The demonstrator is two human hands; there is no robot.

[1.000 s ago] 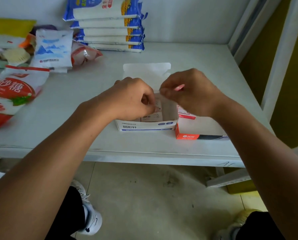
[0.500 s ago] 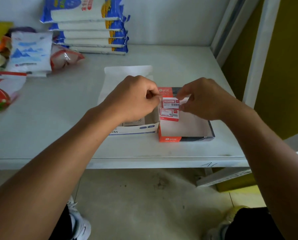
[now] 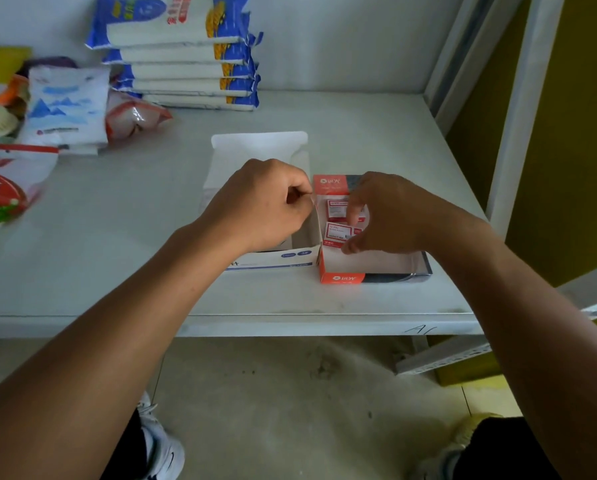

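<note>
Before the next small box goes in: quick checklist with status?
1. Red cardboard carton open, flat on white shelf: ok.
2. Right hand pinches lower small red-and-white box inside that carton: ok.
3. Second small red-and-white box sits behind it, by the far wall: ok.
4. Free carton floor nearer the person: ok.
5. Left hand, curled over white-and-blue cardboard carton, holding anything: cannot tell.

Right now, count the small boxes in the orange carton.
2. One small box in the orange carton's far left corner, another just nearer; the right hand may hide more.
</note>
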